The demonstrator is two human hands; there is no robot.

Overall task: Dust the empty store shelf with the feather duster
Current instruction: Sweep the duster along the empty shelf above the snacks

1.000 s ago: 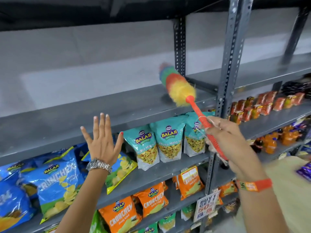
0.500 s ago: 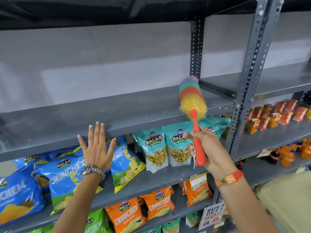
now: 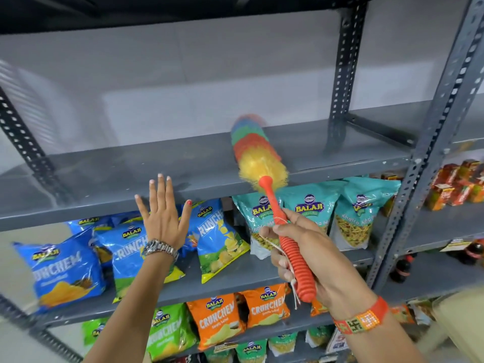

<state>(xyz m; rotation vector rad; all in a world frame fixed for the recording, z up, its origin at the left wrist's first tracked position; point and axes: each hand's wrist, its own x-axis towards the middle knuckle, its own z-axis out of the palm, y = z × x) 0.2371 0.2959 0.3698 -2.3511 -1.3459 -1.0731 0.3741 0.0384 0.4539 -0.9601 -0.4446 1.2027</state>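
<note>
A single wide-angle camera worn on the person's head looks forward and slightly up at a grey metal rack, close enough that the bare shelf [image 3: 162,176] runs almost the full width at mid-height, with its straight edges bowed by the lens. Both forearms reach in from the bottom edge, the left hand [image 3: 163,218] left of centre and the right hand [image 3: 309,252] right of centre, so the camera sits just behind and above them. There is only this one view, so no part is shared with another.
</note>
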